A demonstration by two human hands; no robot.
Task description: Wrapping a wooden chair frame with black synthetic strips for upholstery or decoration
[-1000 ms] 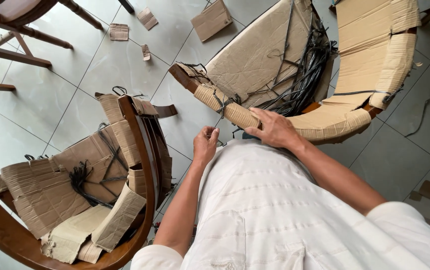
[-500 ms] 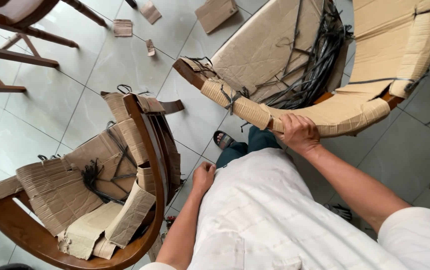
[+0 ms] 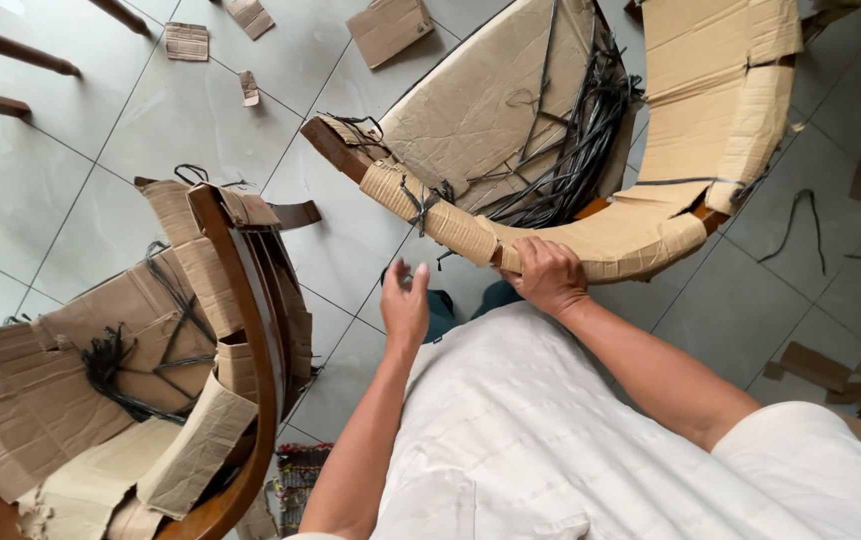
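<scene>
Right hand (image 3: 548,275) clamped over the cardboard-wrapped rail (image 3: 551,235) of the chair at twelve o'clock, fingers (image 3: 529,262) curled tight and pressed together around the wrapping, knuckles up. Left hand (image 3: 406,303) off the work, hovering in the air just to the nine o'clock side of the right, palm turned toward the rail, fingers (image 3: 399,275) loosely spread and holding nothing. Wrapped rail running as a curve from ten o'clock, where bare dark wood (image 3: 329,148) shows at the end, round to about two o'clock. Black cord (image 3: 421,200) tied round the wrapping near that bare end. Inside the curve, a big sheet of cardboard (image 3: 481,100) with a tangle of black straps (image 3: 576,140) lying on it. Further cardboard panel (image 3: 716,90) standing at one o'clock. Down at eight o'clock, a second chair (image 3: 251,330) with a curved dark wooden frame, also bundled in cardboard and black cord, well apart from both hands. Pale tiled floor (image 3: 101,130) beneath it all, small cardboard scraps (image 3: 391,28) scattered at eleven and twelve o'clock, more offcuts at four o'clock. White shirt (image 3: 571,440) filling the lower frame at six o'clock.
</scene>
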